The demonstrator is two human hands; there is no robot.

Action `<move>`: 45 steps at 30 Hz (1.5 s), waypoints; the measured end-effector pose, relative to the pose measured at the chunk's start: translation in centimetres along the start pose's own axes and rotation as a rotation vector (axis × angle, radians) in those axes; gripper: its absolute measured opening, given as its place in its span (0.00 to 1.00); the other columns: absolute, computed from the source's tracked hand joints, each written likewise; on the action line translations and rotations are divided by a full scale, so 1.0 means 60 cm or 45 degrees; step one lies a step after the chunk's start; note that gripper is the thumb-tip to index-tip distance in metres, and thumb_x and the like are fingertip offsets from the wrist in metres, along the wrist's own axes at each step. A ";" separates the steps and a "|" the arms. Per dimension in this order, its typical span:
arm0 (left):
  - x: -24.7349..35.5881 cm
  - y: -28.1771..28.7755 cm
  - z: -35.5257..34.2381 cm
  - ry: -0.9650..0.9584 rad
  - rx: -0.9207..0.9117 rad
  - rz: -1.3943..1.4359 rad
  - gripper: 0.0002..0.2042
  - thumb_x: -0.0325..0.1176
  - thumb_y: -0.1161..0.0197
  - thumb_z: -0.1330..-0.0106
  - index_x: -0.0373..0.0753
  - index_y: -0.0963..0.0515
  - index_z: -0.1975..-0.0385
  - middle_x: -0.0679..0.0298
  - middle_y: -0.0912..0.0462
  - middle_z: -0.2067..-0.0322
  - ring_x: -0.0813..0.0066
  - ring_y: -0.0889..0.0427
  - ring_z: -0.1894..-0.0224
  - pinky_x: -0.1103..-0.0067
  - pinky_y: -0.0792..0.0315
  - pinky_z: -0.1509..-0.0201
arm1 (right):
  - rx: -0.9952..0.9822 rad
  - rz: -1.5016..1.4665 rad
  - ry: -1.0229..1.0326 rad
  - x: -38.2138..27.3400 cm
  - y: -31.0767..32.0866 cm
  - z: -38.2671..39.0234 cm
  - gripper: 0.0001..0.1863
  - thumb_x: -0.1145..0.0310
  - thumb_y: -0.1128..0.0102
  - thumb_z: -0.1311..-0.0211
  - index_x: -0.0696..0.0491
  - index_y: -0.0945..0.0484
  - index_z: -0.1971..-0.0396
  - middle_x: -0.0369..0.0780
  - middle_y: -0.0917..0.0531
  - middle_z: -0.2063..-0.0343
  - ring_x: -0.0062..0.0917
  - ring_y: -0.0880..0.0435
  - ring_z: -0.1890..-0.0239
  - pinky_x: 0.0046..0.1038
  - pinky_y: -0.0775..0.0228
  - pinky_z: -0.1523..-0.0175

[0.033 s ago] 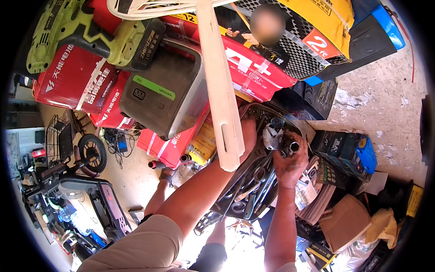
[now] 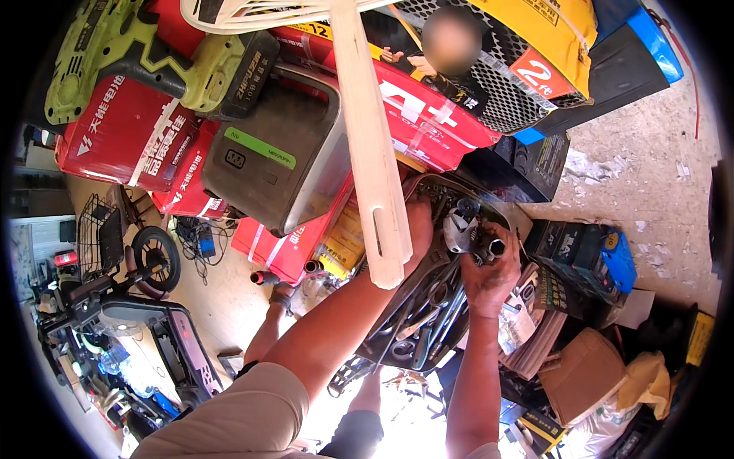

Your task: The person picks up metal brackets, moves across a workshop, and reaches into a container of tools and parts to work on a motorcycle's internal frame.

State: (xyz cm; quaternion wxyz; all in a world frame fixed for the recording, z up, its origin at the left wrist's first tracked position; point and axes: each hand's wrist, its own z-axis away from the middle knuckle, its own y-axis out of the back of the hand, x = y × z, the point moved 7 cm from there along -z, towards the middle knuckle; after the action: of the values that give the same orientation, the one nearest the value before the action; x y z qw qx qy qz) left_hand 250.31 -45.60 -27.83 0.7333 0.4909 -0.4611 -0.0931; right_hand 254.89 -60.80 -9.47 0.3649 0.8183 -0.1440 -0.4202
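Observation:
My right hand (image 2: 493,279) is closed around a bunch of metal tools, including a hex socket (image 2: 495,249) and a chrome piece (image 2: 459,231) with a blue cap, above an open toolbox (image 2: 401,340) crowded with wrenches, pliers and other tools. My left hand (image 2: 418,218) reaches into the back of that toolbox; its fingers are mostly hidden behind a long pale wooden handle (image 2: 367,138) that crosses the view from the top, so what they touch cannot be seen.
Red battery boxes (image 2: 122,130), a green cordless tool (image 2: 153,69), a grey case (image 2: 264,161) and a yellow box (image 2: 550,30) are stacked ahead. An electric bike (image 2: 153,260) stands left. Dark boxes (image 2: 573,252) and cardboard (image 2: 581,375) lie right. Bare legs (image 2: 264,333) show below.

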 end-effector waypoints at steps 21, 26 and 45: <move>-0.003 0.052 0.114 0.769 -0.071 1.786 0.10 0.29 0.35 0.25 0.34 0.16 0.49 0.70 0.16 0.66 0.86 0.26 0.70 0.83 0.31 0.66 | -0.043 0.003 -0.103 0.014 -0.008 0.007 0.28 0.81 0.29 0.61 0.55 0.19 0.52 0.42 0.13 0.56 0.39 0.13 0.52 0.36 0.22 0.43; -0.018 0.038 0.115 0.626 0.090 1.706 0.11 0.30 0.35 0.25 0.32 0.15 0.50 0.64 0.12 0.64 0.79 0.18 0.65 0.79 0.25 0.57 | -0.036 0.003 -0.071 0.005 -0.008 0.004 0.28 0.81 0.29 0.61 0.55 0.18 0.52 0.42 0.13 0.56 0.39 0.13 0.52 0.36 0.21 0.44; 0.004 -0.016 0.081 0.073 -0.363 0.878 0.20 0.24 0.38 0.35 0.42 0.18 0.43 0.46 0.14 0.50 0.43 0.13 0.51 0.59 0.19 0.46 | -0.014 0.018 -0.090 0.003 -0.011 0.004 0.27 0.80 0.30 0.60 0.55 0.18 0.52 0.43 0.13 0.57 0.38 0.13 0.54 0.36 0.20 0.45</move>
State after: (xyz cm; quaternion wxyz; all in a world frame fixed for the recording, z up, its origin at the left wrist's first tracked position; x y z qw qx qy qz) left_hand 247.03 -49.33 -28.00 0.7953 0.2022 -0.5608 0.1098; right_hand 254.78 -60.58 -10.13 0.3671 0.7998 -0.1602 -0.4471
